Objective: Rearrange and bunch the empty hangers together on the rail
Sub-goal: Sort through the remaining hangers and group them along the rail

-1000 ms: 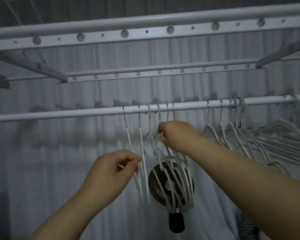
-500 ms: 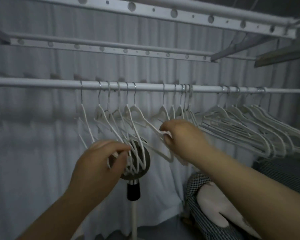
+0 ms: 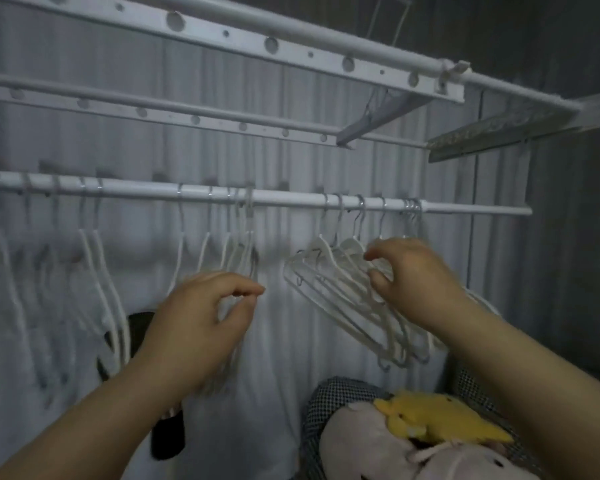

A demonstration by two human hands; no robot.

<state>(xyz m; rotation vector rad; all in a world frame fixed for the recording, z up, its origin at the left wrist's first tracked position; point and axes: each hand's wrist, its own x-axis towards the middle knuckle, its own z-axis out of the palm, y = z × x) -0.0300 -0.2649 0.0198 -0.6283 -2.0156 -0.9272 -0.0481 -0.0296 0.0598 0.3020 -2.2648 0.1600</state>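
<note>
Backdrop: pale pleated curtain [image 3: 187, 157] hung behind a white rail [image 3: 284, 199], with perforated rack bars [image 3: 271, 46] overhead.
Hangers: white and empty, hooked on the rail in 3 groups: loose hangers [image 3: 99, 271] at left, a tight cluster [image 3: 240, 251] mid-rail, a tilted bunch [image 3: 343, 296] at right.
Left hand [image 3: 201, 327]: thumb and forefinger met just below the cluster; blur hid whether a hanger lay between them.
Right hand [image 3: 416, 282]: fingers curled round the bunch, gripping its arms.
Below: yellow plush toy [image 3: 440, 420], lower right.
</note>
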